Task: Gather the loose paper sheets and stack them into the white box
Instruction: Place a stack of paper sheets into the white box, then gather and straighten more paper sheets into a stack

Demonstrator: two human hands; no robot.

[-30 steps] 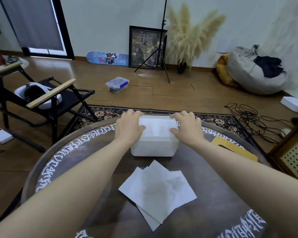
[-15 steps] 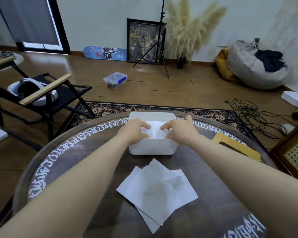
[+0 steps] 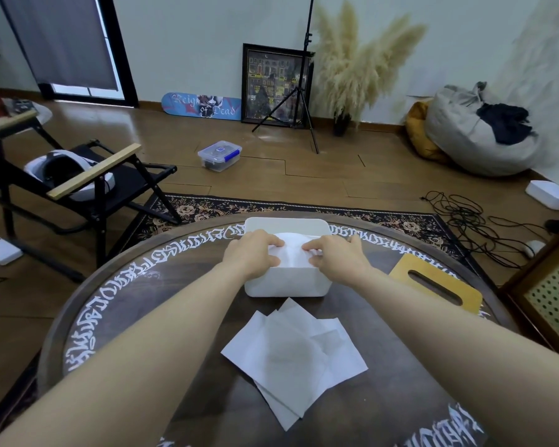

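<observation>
Head view: both hands, left [image 3: 254,253] and right [image 3: 338,258], pinching a sheet [image 3: 289,254] into the white box [image 3: 286,287] near the table's [image 3: 188,317] far edge; next, probably, letting go and reaching for the loose sheets [image 3: 292,358] mid-table.

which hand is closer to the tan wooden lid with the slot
Right. The right hand is at the white box, beside the tan wooden slotted lid; the left hand is farther across the box.
</observation>
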